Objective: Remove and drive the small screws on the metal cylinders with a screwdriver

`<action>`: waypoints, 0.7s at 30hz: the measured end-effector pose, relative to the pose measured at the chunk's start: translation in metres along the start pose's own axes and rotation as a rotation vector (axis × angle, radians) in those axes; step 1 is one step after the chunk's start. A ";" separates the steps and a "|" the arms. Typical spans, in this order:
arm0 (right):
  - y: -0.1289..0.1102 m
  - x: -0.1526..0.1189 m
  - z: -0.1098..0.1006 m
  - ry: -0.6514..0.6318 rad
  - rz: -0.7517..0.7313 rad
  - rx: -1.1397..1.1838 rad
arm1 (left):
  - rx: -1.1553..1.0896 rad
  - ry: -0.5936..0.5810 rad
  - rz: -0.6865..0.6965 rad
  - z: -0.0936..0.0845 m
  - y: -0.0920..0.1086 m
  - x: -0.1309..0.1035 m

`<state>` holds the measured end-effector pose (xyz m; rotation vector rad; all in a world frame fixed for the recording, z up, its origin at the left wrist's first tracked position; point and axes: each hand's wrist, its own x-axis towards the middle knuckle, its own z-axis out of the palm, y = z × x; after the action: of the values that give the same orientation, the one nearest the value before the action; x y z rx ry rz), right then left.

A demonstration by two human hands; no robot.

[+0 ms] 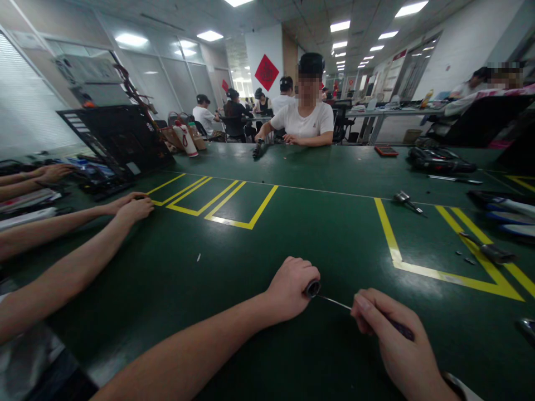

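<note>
Green tabletop [317, 234] — slanted screwdriver [335, 302], tip leftward

No text, brand or number legible. Marks seen:
- Large red diamond-shaped sign [266, 72] on the white pillar [272, 38]: darker figure at centre, character not resolvable.
- Smaller red diamond-shaped sign [225, 85], left of the pillar: content too small to read.
- Red wall plaque [399, 55], upper right: lettering, if any, unreadable.
- White T-shirt [307, 123] of the person across the table: small dark chest mark [314, 125], form unclear.
- Black panel [115, 133], left: small white marking [150, 127] near its right edge, illegible.
</note>
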<state>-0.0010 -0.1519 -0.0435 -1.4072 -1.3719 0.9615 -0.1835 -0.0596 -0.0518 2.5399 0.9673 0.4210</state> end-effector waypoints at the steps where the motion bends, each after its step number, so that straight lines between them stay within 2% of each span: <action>1: 0.002 0.000 0.000 0.006 0.003 0.018 | -0.005 -0.003 -0.003 0.000 0.000 0.000; 6: 0.004 0.000 0.000 0.010 0.035 0.054 | -0.011 0.007 -0.008 0.000 0.000 -0.001; 10: -0.002 0.004 0.001 -0.004 0.084 -0.014 | -0.022 0.040 -0.039 -0.001 -0.003 0.001; 15: -0.005 0.009 0.004 -0.038 0.132 -0.065 | -0.140 0.085 -0.064 -0.002 -0.005 0.003; 18: -0.003 0.008 0.003 0.021 0.123 0.006 | -0.185 0.073 -0.051 -0.004 -0.004 0.003; 21: 0.002 0.004 -0.001 0.123 0.052 0.147 | -0.214 0.048 -0.089 -0.005 -0.001 0.001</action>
<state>0.0008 -0.1482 -0.0444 -1.3735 -1.1560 0.9726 -0.1858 -0.0569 -0.0480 2.2964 0.9913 0.5312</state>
